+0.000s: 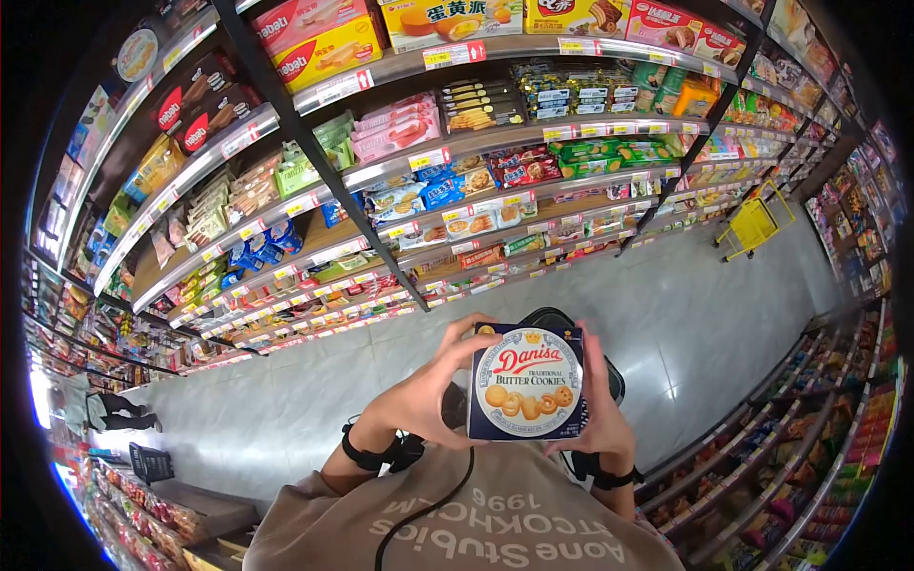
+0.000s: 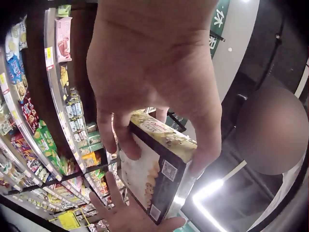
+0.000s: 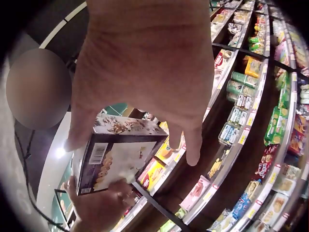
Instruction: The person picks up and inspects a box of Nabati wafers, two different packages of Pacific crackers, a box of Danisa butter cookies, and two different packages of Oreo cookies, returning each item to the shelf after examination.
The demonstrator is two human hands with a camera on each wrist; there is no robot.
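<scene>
A dark blue box of Danisa butter cookies [image 1: 529,383] is held up in front of the chest, its round white label facing the head camera. The left hand [image 1: 426,392] grips its left side, fingers at the top edge and thumb low. On the right side the right hand [image 1: 602,409] holds it, fingers along the edge. In the left wrist view the box [image 2: 145,169] is between the left hand's [image 2: 154,82] thumb and fingers. The right wrist view shows the box [image 3: 120,154] tilted below the right hand [image 3: 145,72], two of whose fingers extend past it.
Snack shelves [image 1: 381,171] run across the front and left, with more shelves [image 1: 762,457] at the lower right. A yellow cart [image 1: 755,226] stands in the aisle at the right. At the far left are a person's dark-clothed legs [image 1: 124,413] and a black basket [image 1: 149,462].
</scene>
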